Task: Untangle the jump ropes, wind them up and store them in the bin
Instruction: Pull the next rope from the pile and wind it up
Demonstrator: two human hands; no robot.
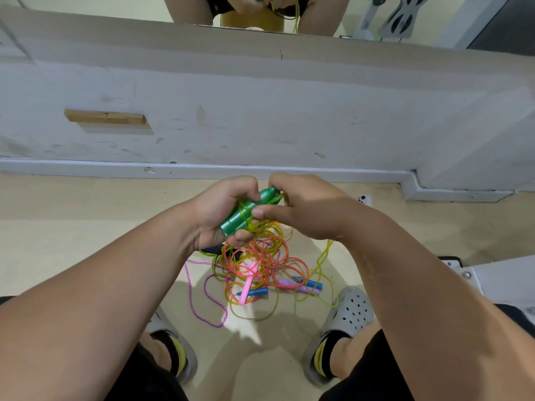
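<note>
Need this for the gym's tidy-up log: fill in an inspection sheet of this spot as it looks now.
Surface: beige floor, with a tangle of jump ropes lying between the person's feet.
Job's things: pair of green plastic handles held together, translucent yellow-green rope wound round them; the tangle holds an orange rope, purple braided rope, pink handle and blue handles; bin not seen.
Clutter: small white object by the skirting.
Grippers: left hand grips the green handles; right hand curls round their tips.
Cables: nothing seen.
Surroundings: scuffed white wall, wooden block on it, mirror above; grey clogs.
</note>
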